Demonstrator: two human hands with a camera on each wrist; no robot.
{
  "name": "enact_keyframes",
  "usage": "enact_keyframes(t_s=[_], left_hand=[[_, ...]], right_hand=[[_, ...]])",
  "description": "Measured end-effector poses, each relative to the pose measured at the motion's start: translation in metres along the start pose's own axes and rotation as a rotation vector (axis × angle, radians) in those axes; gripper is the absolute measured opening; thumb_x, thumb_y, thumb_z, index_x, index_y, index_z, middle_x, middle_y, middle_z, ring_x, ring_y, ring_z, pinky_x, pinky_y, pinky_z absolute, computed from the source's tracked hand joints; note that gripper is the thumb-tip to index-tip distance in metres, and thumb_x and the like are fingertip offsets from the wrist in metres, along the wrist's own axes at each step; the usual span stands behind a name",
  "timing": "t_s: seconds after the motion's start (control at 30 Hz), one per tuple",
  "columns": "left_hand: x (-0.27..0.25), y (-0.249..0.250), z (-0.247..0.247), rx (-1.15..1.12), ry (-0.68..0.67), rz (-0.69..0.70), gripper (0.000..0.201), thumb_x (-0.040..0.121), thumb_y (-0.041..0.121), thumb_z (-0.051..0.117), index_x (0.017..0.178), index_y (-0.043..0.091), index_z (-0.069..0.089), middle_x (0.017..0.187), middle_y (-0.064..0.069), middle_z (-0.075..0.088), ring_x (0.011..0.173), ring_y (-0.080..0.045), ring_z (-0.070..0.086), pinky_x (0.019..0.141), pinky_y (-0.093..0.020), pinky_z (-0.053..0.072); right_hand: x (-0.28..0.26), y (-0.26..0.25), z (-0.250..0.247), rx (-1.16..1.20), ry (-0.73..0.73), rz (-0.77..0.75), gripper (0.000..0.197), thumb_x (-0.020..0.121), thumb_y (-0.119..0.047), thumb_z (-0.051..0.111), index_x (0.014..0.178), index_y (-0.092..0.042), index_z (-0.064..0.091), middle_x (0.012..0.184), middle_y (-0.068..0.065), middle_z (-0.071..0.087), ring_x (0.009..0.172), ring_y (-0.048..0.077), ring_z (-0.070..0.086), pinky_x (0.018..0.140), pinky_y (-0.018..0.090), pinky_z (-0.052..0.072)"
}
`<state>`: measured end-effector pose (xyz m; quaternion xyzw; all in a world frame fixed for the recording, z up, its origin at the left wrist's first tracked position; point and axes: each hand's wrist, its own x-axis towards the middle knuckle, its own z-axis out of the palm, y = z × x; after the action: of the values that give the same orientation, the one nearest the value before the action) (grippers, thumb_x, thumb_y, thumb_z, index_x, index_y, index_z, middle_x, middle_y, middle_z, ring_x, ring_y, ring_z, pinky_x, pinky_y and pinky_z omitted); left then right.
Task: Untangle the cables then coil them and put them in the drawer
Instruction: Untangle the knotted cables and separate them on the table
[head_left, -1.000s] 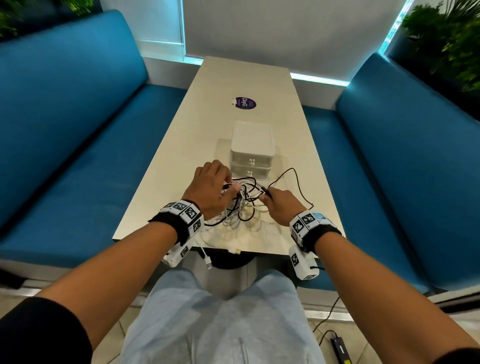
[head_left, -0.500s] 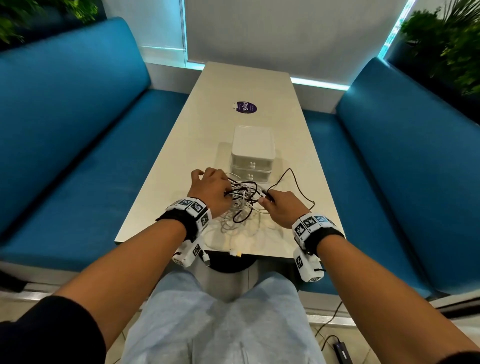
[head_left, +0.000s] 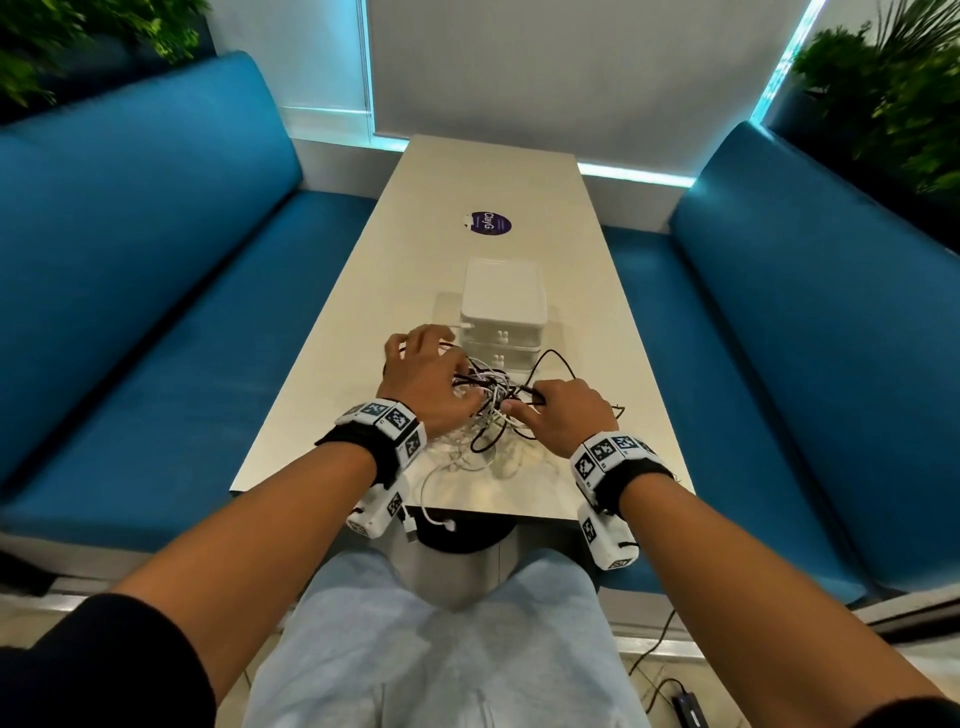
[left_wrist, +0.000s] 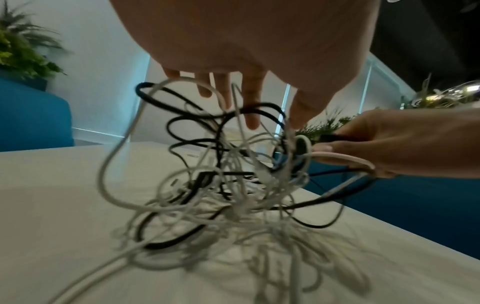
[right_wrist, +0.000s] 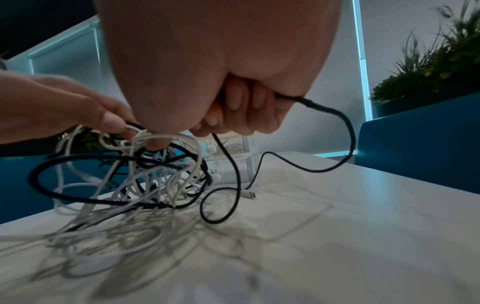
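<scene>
Drawers (head_left: 503, 338) stand just behind cable tangle (head_left: 488, 415) pinched by left hand (head_left: 423, 379), right hand (head_left: 563, 415) gripping black cable (right_wrist: 309, 101).

Left hand (head_left: 423, 384) pinching, fingers (left_wrist: 252, 98) down, right hand (head_left: 566, 415) fingers (right_wrist: 235, 96) curled tight

Head view looks down; close, low wrist views face inward, sharing the cables (head_left: 488, 410)

Drawer unit (head_left: 503, 312) close behind cables (head_left: 491, 405), benches (head_left: 156, 312) flanking
</scene>
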<state>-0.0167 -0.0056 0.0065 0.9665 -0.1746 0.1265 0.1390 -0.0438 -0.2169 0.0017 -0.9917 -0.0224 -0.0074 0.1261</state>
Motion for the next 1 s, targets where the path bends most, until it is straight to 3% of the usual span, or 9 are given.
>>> enact_keyframes(t_s=[0.1, 0.17, 0.27, 0.37, 0.43, 0.63, 0.83, 0.93, 1.0], left_hand=[[0.001, 0.018, 0.003, 0.024, 0.063, 0.152, 0.034, 0.070, 0.028, 0.062, 0.103, 0.023, 0.057, 0.143, -0.004, 0.036, 0.137, -0.024, 0.029, 0.111, -0.044, 0.016], [0.000, 0.023, 0.008, -0.016, 0.085, 0.227, 0.044, 0.072, 0.024, 0.067, 0.113, 0.020, 0.053, 0.144, -0.006, 0.033, 0.135, -0.027, 0.035, 0.111, -0.042, 0.019], [-0.006, 0.016, 0.015, -0.096, -0.089, 0.227, 0.083, 0.068, 0.050, 0.074, 0.135, 0.021, 0.035, 0.148, -0.005, 0.023, 0.137, -0.027, 0.030, 0.115, -0.043, 0.022], [-0.014, -0.005, 0.022, 0.216, -0.303, 0.250, 0.128, 0.050, 0.074, 0.072, 0.150, 0.028, 0.005, 0.158, -0.006, 0.005, 0.146, -0.029, 0.010, 0.118, -0.052, 0.012], [-0.019, -0.019, 0.025, 0.349, -0.392, 0.255, 0.136, 0.051, 0.072, 0.074, 0.150, 0.033, -0.011, 0.161, -0.006, -0.004, 0.148, -0.031, 0.004, 0.118, -0.054, 0.008], [-0.009, -0.024, 0.005, 0.385, -0.314, 0.279, 0.105, 0.075, 0.001, 0.062, 0.155, 0.019, -0.004, 0.161, -0.009, 0.014, 0.141, -0.026, 0.030, 0.114, -0.041, 0.027], [-0.001, -0.047, -0.002, 0.488, -0.172, 0.185, 0.056, 0.087, 0.008, 0.054, 0.139, 0.019, 0.037, 0.151, -0.007, 0.033, 0.131, -0.025, 0.040, 0.102, -0.043, 0.031], [-0.010, -0.052, 0.006, 0.495, -0.245, 0.189, 0.055, 0.088, 0.022, 0.059, 0.139, 0.026, 0.038, 0.154, -0.005, 0.027, 0.139, -0.026, 0.028, 0.106, -0.048, 0.028], [-0.013, -0.054, 0.009, 0.366, -0.403, 0.140, 0.078, 0.081, 0.047, 0.066, 0.146, 0.029, 0.028, 0.157, -0.002, 0.022, 0.142, -0.025, 0.024, 0.110, -0.050, 0.024]], right_hand=[[0.002, -0.003, 0.005, 0.040, -0.008, -0.052, 0.040, 0.090, -0.062, 0.050, 0.083, -0.024, 0.059, 0.080, 0.000, 0.064, 0.079, 0.027, 0.061, 0.060, 0.032, 0.044], [0.002, -0.001, 0.004, 0.021, -0.014, -0.058, 0.035, 0.093, -0.056, 0.049, 0.088, -0.023, 0.059, 0.086, 0.002, 0.065, 0.083, 0.028, 0.061, 0.062, 0.033, 0.044], [0.001, 0.004, -0.001, 0.022, -0.061, 0.003, 0.033, 0.094, -0.054, 0.050, 0.086, -0.022, 0.054, 0.086, 0.001, 0.059, 0.082, 0.027, 0.058, 0.065, 0.031, 0.042], [0.002, 0.006, 0.002, 0.020, -0.096, 0.032, 0.033, 0.095, -0.056, 0.048, 0.088, -0.024, 0.055, 0.090, 0.003, 0.063, 0.087, 0.028, 0.061, 0.066, 0.031, 0.042], [0.003, 0.005, 0.005, -0.009, -0.094, 0.035, 0.038, 0.095, -0.057, 0.047, 0.094, -0.022, 0.060, 0.096, 0.006, 0.066, 0.090, 0.029, 0.062, 0.067, 0.031, 0.044], [0.003, 0.005, 0.007, -0.073, -0.093, 0.024, 0.035, 0.096, -0.054, 0.047, 0.095, -0.022, 0.062, 0.099, 0.008, 0.066, 0.091, 0.032, 0.063, 0.067, 0.032, 0.044], [-0.001, 0.020, 0.005, -0.038, -0.124, 0.106, 0.035, 0.095, -0.056, 0.047, 0.090, -0.023, 0.059, 0.096, 0.008, 0.066, 0.086, 0.031, 0.063, 0.069, 0.034, 0.049], [-0.002, 0.016, 0.005, -0.004, -0.149, 0.091, 0.037, 0.094, -0.055, 0.049, 0.096, -0.021, 0.062, 0.098, 0.008, 0.066, 0.090, 0.032, 0.063, 0.074, 0.036, 0.052], [-0.003, 0.011, 0.007, 0.035, -0.156, 0.042, 0.033, 0.095, -0.051, 0.051, 0.102, -0.020, 0.063, 0.101, 0.009, 0.067, 0.093, 0.032, 0.063, 0.076, 0.037, 0.053]])
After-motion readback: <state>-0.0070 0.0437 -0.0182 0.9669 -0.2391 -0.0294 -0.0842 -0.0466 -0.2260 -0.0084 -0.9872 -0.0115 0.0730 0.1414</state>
